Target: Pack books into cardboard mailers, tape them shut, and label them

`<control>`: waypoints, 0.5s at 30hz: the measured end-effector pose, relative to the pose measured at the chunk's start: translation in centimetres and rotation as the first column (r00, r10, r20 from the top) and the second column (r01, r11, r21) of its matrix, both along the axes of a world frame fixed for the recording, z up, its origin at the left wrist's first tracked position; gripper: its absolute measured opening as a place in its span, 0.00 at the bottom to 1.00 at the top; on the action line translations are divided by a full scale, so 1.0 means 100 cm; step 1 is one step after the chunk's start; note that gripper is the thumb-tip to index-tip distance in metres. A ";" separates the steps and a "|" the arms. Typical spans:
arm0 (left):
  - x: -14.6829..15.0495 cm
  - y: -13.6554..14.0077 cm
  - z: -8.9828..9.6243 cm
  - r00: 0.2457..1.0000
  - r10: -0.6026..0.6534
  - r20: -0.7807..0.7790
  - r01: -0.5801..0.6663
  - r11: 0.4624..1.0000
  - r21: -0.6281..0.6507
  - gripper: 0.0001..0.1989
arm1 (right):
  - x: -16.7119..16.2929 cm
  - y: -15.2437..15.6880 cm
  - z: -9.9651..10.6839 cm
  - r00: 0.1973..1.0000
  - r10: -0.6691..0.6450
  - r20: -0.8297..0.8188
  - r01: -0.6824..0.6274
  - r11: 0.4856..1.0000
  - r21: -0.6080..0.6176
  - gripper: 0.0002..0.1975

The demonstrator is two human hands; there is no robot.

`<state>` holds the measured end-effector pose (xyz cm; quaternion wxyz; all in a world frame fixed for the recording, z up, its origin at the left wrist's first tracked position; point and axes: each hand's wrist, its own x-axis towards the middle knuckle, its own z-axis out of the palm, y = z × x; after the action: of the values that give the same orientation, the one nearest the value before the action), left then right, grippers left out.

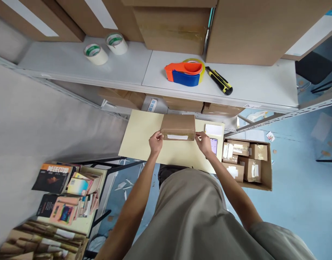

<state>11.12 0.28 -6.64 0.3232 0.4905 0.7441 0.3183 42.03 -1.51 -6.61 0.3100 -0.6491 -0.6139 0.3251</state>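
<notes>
While both hands work at its near corners, a small cardboard box (179, 122) sits on the cream tabletop (140, 131), its long side facing the person. Plain brown, oblong; a white label (177, 137) runs along the near face, with glossy tape about it. Left hand (156, 143): thumb and fingertips drawn close together, pinching the near left corner. Right hand (204, 143): likewise nearly closed, on the near right corner. How firmly either one grips, cannot tell.

To the right, a flat white item (213, 129) and a lit phone (214, 146); the right hand and wrist lie across the phone's near side. Beyond the table, a pale, smooth shelf (252, 85) overhangs cartons on a lower level, hiding part of them. On it: an orange and blue tape dispenser (184, 74), a yellow-black cutter (219, 81), two round tape rolls (95, 55).

Right of the table, an open carton (268, 182) holds taped, boxy parcels (239, 148). Lower left, glossy-covered books (52, 178), stacked unevenly. Floor (298, 162) blue, scattered with paper scraps.
</notes>
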 end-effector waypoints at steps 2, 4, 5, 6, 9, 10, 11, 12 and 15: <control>-0.002 -0.006 -0.009 0.998 0.046 0.033 -0.044 0.997 -0.061 0.18 | -0.002 -0.003 -0.008 0.998 0.049 0.047 -0.046 0.997 -0.063 0.14; -0.003 -0.016 -0.019 0.996 0.057 0.067 -0.047 0.989 -0.143 0.17 | -0.005 -0.013 -0.020 0.992 0.090 0.091 -0.075 0.985 -0.154 0.14; -0.004 -0.023 -0.023 0.995 0.052 0.086 -0.036 0.984 -0.177 0.17 | -0.006 -0.020 -0.025 0.988 0.113 0.104 -0.091 0.976 -0.195 0.14; -0.005 -0.029 -0.026 0.993 0.043 0.106 -0.020 0.978 -0.206 0.17 | -0.007 -0.026 -0.031 0.985 0.134 0.109 -0.107 0.967 -0.229 0.14; -0.005 -0.046 -0.027 0.997 0.038 0.074 -0.021 0.976 -0.217 0.20 | -0.001 -0.042 -0.044 0.984 0.156 0.090 -0.125 0.951 -0.282 0.14; -0.002 -0.049 -0.024 0.999 0.044 0.017 -0.040 0.982 -0.182 0.22 | 0.004 -0.045 -0.047 0.987 0.134 0.083 -0.106 0.954 -0.281 0.14; 0.002 -0.050 -0.020 0.997 0.049 -0.052 -0.055 0.990 -0.129 0.24 | 0.012 -0.046 -0.050 0.992 0.096 0.080 -0.071 0.960 -0.271 0.14; 0.010 -0.049 -0.014 0.992 0.046 -0.119 -0.054 0.996 -0.068 0.25 | 0.021 -0.045 -0.052 0.996 0.045 0.081 -0.023 0.967 -0.255 0.14; 0.048 -0.040 0.004 0.985 -0.069 -0.157 0.077 0.996 0.044 0.26 | 0.055 -0.036 -0.059 0.983 -0.153 0.097 0.169 0.967 -0.192 0.16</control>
<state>15.92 -3.75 -6.20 0.2634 0.5487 0.7403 0.2856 47.51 -5.10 -12.47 0.2434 -0.7374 -0.5354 0.3321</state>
